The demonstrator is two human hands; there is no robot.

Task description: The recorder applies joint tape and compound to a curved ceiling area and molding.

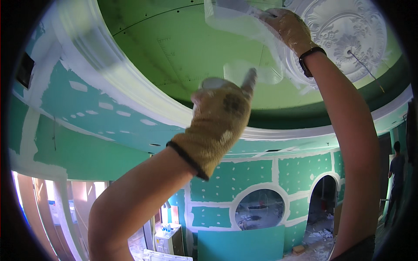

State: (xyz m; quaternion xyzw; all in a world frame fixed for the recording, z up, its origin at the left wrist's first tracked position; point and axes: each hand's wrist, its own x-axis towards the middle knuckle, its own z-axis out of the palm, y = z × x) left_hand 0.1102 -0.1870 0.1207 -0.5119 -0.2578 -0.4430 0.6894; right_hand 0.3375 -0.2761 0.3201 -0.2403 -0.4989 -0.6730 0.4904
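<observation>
My right hand [289,30], in a plaster-smeared tan work glove, is raised to the green ceiling board [174,52]. Its fingers close round a pale grey flat tool [237,5], which looks like a putty knife; the picture's top edge cuts it off. Thin white mesh tape [257,30] lies by this hand and trails down beside it. Lower and to the left, my left hand [222,102] wears a matching glove with a dark cuff. Its thumb sticks out near the loose mesh end [261,74]; the other fingers bend away, partly hidden and blurred, with nothing seen in them.
A white ornate ceiling medallion [348,39] with a hanging wire [365,65] sits to the right. Curved white moulding [126,61] rings the recess. Below are a green board wall [235,174] with round and arched openings, a white cabinet [170,239], and a person [396,174] at far right.
</observation>
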